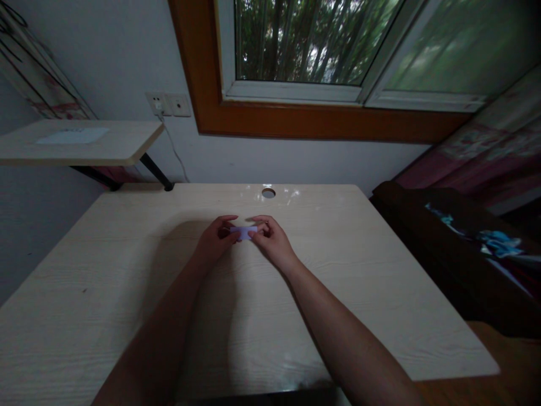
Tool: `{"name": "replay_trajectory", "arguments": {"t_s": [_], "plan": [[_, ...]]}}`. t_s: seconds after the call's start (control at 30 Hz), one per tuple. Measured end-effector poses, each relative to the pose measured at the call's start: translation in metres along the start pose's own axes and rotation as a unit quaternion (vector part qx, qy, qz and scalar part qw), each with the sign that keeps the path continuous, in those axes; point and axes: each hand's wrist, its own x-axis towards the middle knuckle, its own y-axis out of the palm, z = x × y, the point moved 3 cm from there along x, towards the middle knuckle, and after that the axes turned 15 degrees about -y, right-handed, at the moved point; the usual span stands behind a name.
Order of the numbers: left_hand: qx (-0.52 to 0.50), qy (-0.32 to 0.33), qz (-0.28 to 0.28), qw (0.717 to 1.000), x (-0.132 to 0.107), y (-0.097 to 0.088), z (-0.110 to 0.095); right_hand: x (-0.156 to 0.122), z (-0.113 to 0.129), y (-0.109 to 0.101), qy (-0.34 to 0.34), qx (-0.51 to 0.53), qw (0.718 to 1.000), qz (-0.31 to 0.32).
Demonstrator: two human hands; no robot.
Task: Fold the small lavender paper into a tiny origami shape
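A small pale lilac piece of folded paper (244, 232) is held just above the light wooden table (127, 270), near its middle. My left hand (215, 241) pinches the paper's left end with curled fingers. My right hand (270, 239) pinches the right end, thumb and fingertips closed on it. Most of the paper is hidden between the fingers. Both forearms reach in from the bottom edge of the view.
A round cable hole (268, 193) lies in the table near its far edge. A small shelf (84, 144) stands at the upper left, wall sockets (169, 104) with a cord beside it. A window is above. Dark furniture with cloth (465, 248) sits right.
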Motion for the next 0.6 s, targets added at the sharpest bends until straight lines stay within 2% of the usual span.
{"name": "replay_trajectory", "arguments": {"t_s": [0.23,0.4,0.6], "plan": [[0.099,0.054,-0.010,0.994,-0.0056,0.0038,-0.0044,0.0037,-0.0009,-0.0015,0.032,0.046,0.998,-0.032],[0.151,0.104,-0.018,0.983,-0.0070,0.0047,-0.0050,0.0033,-0.0028,-0.0008,0.042,0.052,0.998,-0.010],[0.161,0.107,-0.016,0.981,-0.0087,0.0042,-0.0056,0.0029,-0.0014,-0.0006,0.046,0.047,0.998,0.003]]}}
